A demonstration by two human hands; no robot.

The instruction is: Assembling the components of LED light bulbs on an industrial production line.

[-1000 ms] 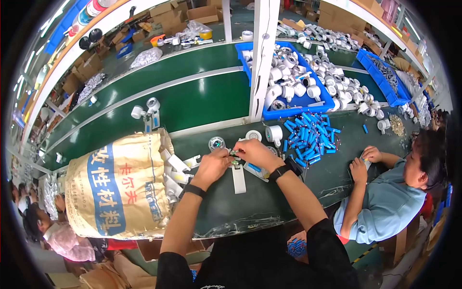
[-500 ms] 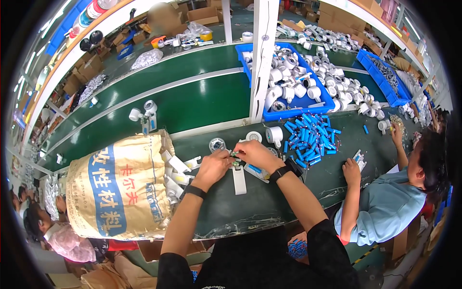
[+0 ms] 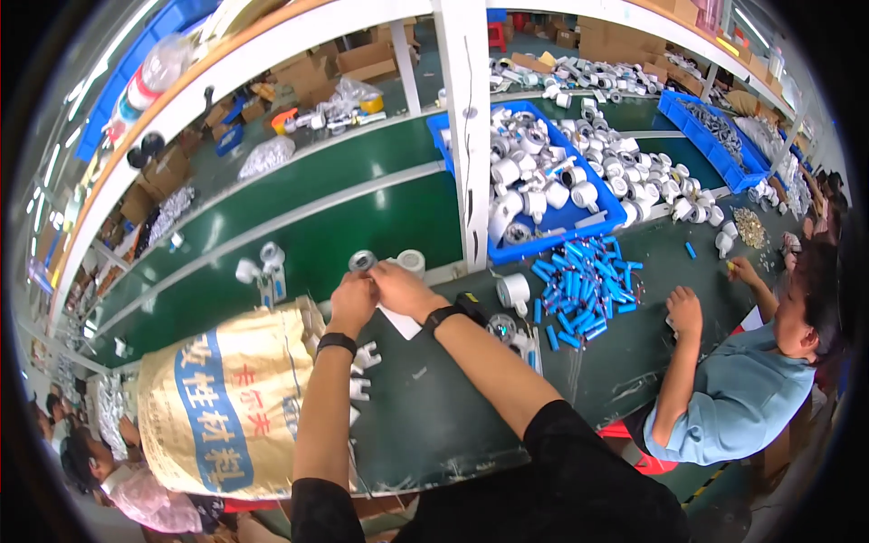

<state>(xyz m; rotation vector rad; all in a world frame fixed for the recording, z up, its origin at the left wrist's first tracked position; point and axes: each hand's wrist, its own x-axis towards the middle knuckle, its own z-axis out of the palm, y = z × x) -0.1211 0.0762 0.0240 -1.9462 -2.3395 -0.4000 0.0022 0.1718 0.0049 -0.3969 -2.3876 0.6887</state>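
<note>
My left hand (image 3: 351,302) and my right hand (image 3: 404,290) are close together, over the far edge of the dark green bench. Both are closed around a white plastic assembly. Its flat white arm (image 3: 401,323) juts out below my right hand. Beyond my fingers show a grey-centred round head (image 3: 363,261) and a white round head (image 3: 411,262). My fingertips hide the spot where they grip. To the right, a white cup-shaped housing (image 3: 513,290) rests near a partly assembled piece with a clear round end (image 3: 501,328).
A pile of blue cylindrical batteries (image 3: 584,294) lies right of my arms. Behind it, a blue crate (image 3: 615,215) holds white housings. A large paper sack (image 3: 262,398) with white parts lies left. A white post (image 3: 463,136) rises ahead. A co-worker (image 3: 742,371) sits at the right.
Both hands have moved left and away from me, toward the belt, carrying the white assembly with its round heads. The view has shifted too. The co-worker's hands have risen a little.
</note>
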